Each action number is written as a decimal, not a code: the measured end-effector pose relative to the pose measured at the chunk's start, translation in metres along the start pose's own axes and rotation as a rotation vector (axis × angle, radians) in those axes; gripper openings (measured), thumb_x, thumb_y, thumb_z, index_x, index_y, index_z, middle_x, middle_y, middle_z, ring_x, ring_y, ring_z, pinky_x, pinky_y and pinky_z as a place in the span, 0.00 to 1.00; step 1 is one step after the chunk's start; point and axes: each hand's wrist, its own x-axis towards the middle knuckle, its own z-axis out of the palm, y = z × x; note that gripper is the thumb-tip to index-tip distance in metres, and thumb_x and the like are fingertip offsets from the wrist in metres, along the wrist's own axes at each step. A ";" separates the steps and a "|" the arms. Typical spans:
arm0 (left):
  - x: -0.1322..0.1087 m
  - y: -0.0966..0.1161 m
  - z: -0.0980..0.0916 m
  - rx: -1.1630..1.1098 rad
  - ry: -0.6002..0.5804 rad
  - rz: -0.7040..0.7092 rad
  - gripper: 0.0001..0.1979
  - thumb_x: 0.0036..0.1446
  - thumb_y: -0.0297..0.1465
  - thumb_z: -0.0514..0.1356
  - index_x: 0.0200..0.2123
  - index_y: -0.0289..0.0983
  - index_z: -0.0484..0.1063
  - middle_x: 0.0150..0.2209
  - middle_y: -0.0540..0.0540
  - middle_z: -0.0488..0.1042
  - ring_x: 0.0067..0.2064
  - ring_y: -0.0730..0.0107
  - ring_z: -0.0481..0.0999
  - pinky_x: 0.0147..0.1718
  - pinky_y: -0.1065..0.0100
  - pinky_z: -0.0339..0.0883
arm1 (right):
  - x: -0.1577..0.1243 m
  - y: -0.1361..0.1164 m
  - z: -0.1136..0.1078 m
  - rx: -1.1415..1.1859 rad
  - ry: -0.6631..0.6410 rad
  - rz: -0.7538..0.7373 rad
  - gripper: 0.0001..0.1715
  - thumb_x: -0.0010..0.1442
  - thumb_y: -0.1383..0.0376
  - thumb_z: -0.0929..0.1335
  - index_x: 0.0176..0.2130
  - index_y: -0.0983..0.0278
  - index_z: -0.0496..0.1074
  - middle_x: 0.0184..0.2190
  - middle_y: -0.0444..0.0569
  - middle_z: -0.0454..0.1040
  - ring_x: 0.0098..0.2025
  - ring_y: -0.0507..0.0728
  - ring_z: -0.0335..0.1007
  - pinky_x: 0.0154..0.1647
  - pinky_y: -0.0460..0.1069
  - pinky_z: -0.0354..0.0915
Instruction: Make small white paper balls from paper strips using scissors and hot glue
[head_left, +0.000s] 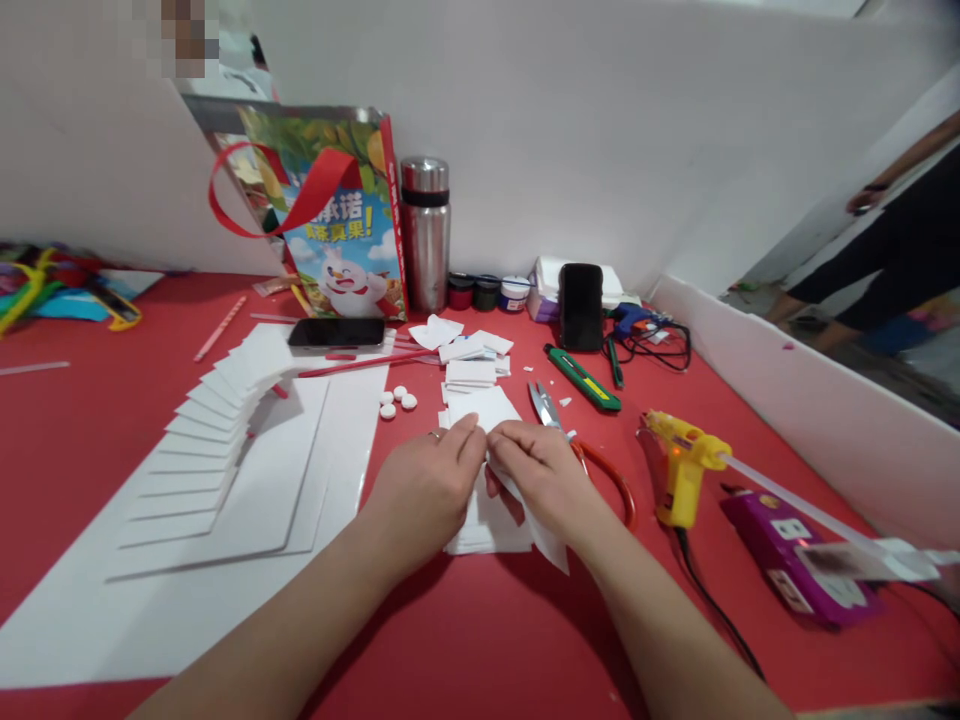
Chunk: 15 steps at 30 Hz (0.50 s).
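Observation:
My left hand [427,487] and my right hand [541,473] meet over the red table [480,630], both pinching a white foam sheet piece [491,405] between thumb and fingers. The piece hangs down under my right hand, above a small stack of white pieces [487,530]. A ring is on my left hand. Red-handled scissors [592,455] lie just right of my right hand. More cut white pieces [471,362] lie beyond my hands.
A white foam staircase model [202,440] on white sheets sits left. A yellow glue gun [682,465], purple power strip [795,555], green utility knife [581,378], two phones, steel flask [424,232], paint pots and gift bag [337,225] surround. A person stands far right.

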 end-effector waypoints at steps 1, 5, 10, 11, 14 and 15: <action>0.000 0.000 0.000 -0.123 0.014 -0.043 0.17 0.63 0.22 0.50 0.53 0.28 0.70 0.53 0.32 0.75 0.41 0.55 0.78 0.36 0.58 0.72 | 0.000 0.001 0.000 -0.010 0.007 -0.015 0.21 0.67 0.63 0.60 0.22 0.62 0.63 0.15 0.39 0.63 0.13 0.48 0.59 0.15 0.44 0.54; 0.001 -0.001 -0.002 -0.686 0.030 -0.236 0.16 0.70 0.30 0.48 0.52 0.38 0.74 0.44 0.44 0.80 0.40 0.67 0.78 0.41 0.65 0.71 | 0.000 0.001 0.000 -0.086 -0.012 -0.110 0.20 0.69 0.62 0.59 0.25 0.62 0.64 0.19 0.39 0.66 0.17 0.48 0.61 0.20 0.44 0.57; 0.001 -0.006 -0.002 -0.877 0.062 -0.314 0.15 0.69 0.32 0.52 0.52 0.40 0.76 0.30 0.50 0.77 0.29 0.73 0.75 0.33 0.70 0.69 | -0.001 -0.004 -0.003 -0.203 -0.057 -0.230 0.18 0.70 0.64 0.60 0.29 0.63 0.67 0.20 0.39 0.66 0.21 0.48 0.62 0.27 0.45 0.58; 0.000 -0.007 -0.002 -0.852 0.080 -0.289 0.15 0.69 0.31 0.52 0.52 0.40 0.76 0.31 0.50 0.76 0.29 0.74 0.75 0.33 0.70 0.69 | -0.002 -0.004 -0.003 -0.212 -0.055 -0.249 0.18 0.70 0.64 0.59 0.29 0.63 0.67 0.20 0.38 0.66 0.21 0.48 0.62 0.29 0.45 0.58; 0.000 -0.009 -0.004 -0.756 0.106 -0.195 0.15 0.69 0.29 0.53 0.53 0.40 0.75 0.34 0.48 0.76 0.33 0.73 0.75 0.37 0.69 0.69 | -0.002 -0.006 -0.006 -0.219 -0.065 -0.293 0.19 0.72 0.63 0.58 0.30 0.63 0.67 0.21 0.39 0.67 0.23 0.48 0.64 0.32 0.46 0.59; 0.000 -0.010 -0.005 -0.726 0.107 -0.166 0.15 0.68 0.28 0.53 0.53 0.40 0.75 0.36 0.47 0.76 0.35 0.71 0.76 0.38 0.68 0.69 | -0.003 -0.006 -0.007 -0.225 -0.072 -0.295 0.19 0.72 0.63 0.58 0.30 0.63 0.67 0.22 0.39 0.68 0.24 0.49 0.64 0.32 0.46 0.59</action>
